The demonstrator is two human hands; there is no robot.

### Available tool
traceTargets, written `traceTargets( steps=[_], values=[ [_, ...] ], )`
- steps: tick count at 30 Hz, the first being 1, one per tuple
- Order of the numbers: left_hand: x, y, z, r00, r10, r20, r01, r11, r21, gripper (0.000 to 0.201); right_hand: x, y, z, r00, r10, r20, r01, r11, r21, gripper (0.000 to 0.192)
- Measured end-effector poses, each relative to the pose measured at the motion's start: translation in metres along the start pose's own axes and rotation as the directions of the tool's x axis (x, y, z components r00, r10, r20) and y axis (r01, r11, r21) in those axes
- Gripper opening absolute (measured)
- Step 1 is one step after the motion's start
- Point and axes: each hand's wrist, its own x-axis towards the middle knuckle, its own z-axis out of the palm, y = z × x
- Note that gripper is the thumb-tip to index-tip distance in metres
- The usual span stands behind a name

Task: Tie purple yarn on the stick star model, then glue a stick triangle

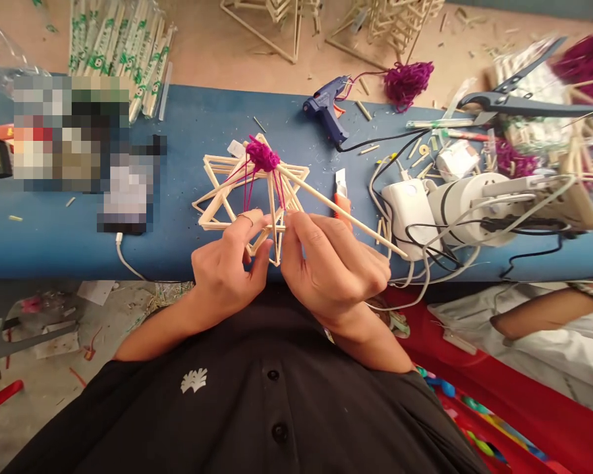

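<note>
Steadying the stick frame [271, 191] between your hands, your left hand [230, 260] has thumb and forefinger closed around its near sticks. Your right hand [331, 260] bunches its fingertips tightly beside them; what they pinch is hidden. Purple yarn [261, 155] sits beyond your grip, strands running toward it. You appear to be stringing yarn; the next move likely calls for gentle tension.

Worktable, blue near surface [178, 131] and tan far surface [217, 59]
On the blue: navy plastic glue gun [329, 112]; orange-handled utility knife [342, 199] with flat metal blade; boxy white plastic adapter [405, 204]. At the boundary: purple yarn ball [408, 85]. Across both: bundle of pale wooden sticks in green-printed wrappers [113, 49]; short pale wooden offcuts [364, 110], scattered
</note>
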Motion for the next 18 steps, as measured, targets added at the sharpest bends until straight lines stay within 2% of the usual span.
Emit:
traceTargets(
  steps=[5,7,10,13,15,18],
  values=[
    [-0.001,-0.006,-0.004,0.999,0.024,0.04,-0.023,1.0,-0.015,0.04,0.016,-0.002,-0.015,0.999,-0.044,-0.005,0.043,0.993,-0.113,0.017],
    [-0.001,-0.008,-0.007,0.998,0.021,0.059,-0.021,1.0,-0.014,0.037,0.024,-0.003,-0.026,0.997,-0.065,0.04,0.07,0.986,-0.154,0.018],
    [0.002,-0.013,-0.011,0.996,-0.005,0.087,0.008,0.999,-0.031,0.039,0.037,-0.001,-0.043,0.984,-0.099,0.15,0.118,0.985,-0.125,0.021],
    [0.006,-0.018,-0.015,0.99,-0.04,0.135,0.045,0.998,-0.039,0.041,0.056,0.005,-0.055,0.975,-0.134,0.177,0.148,0.987,-0.068,0.025],
    [0.008,-0.022,-0.016,0.984,-0.059,0.167,0.067,0.997,-0.042,0.041,0.071,0.009,-0.059,0.975,-0.117,0.19,0.13,0.99,-0.055,0.029],
    [0.01,-0.024,-0.017,0.982,-0.07,0.174,0.082,0.995,-0.061,0.04,0.092,0.012,-0.061,0.955,-0.048,0.294,0.062,0.997,-0.04,0.03]
  ],
)
